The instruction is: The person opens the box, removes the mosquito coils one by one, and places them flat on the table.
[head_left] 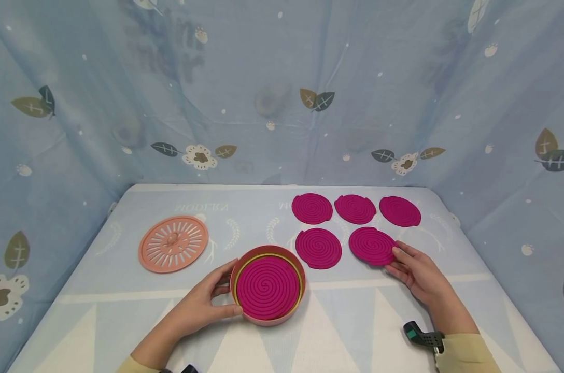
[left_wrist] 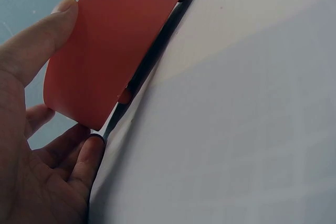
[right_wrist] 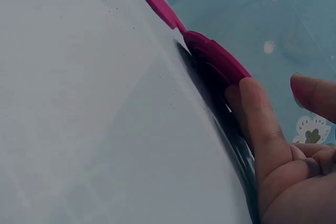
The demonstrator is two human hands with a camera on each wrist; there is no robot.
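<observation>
My left hand (head_left: 202, 298) grips the left side of a round salmon-pink mosquito coil holder (head_left: 299, 259), with the thumb at its near side and fingers at the far side. Within its yellow inner rim lies a magenta spiral mosquito coil (head_left: 265, 287). The holder's side wall (left_wrist: 115, 35) fills the upper part of the left wrist view. Farther right, my right hand (head_left: 417, 272) pinches the right edge of another magenta coil (head_left: 371, 246). That edge tilts up, with a dark shadow beneath the coil (right_wrist: 218, 53) in the right wrist view.
Several more magenta coils lie flat in two rows at the back right, among them one (head_left: 318, 248) beside the pinched coil. A salmon slotted lid (head_left: 173, 243) with a central knob lies at left. Patterned blue cloth (head_left: 282, 103) hangs behind the table.
</observation>
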